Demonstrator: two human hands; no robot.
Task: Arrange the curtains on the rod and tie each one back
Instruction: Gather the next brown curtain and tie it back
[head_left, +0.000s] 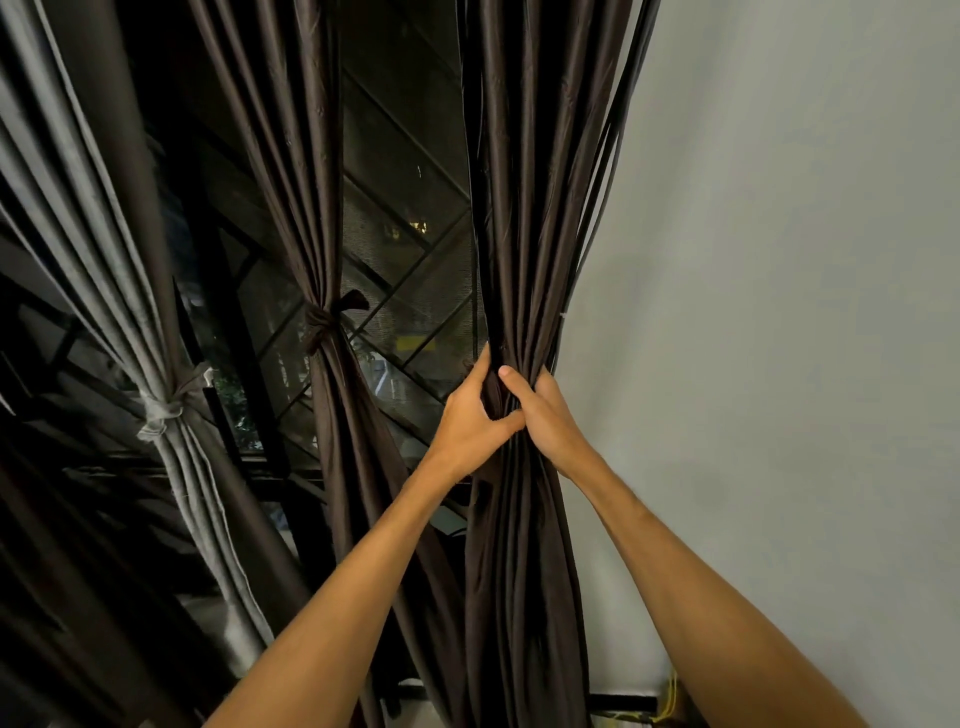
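Observation:
A dark brown curtain (524, 218) hangs at the right, next to the wall, gathered into a bunch at mid height. My left hand (470, 421) grips the bunch from the left and my right hand (545, 410) grips it from the right, the two hands touching. A second brown curtain (291, 171) hangs in the middle, bound by a brown tie-back knot (323, 325). A grey curtain (78, 208) at the left is bound by a pale tie-back knot (163, 408). The rod is out of view.
A plain grey wall (779, 312) fills the right side. Behind the curtains stands a dark window (410, 291) with a diagonal metal grille. Yellow cables (670, 701) lie at the wall's foot, low right.

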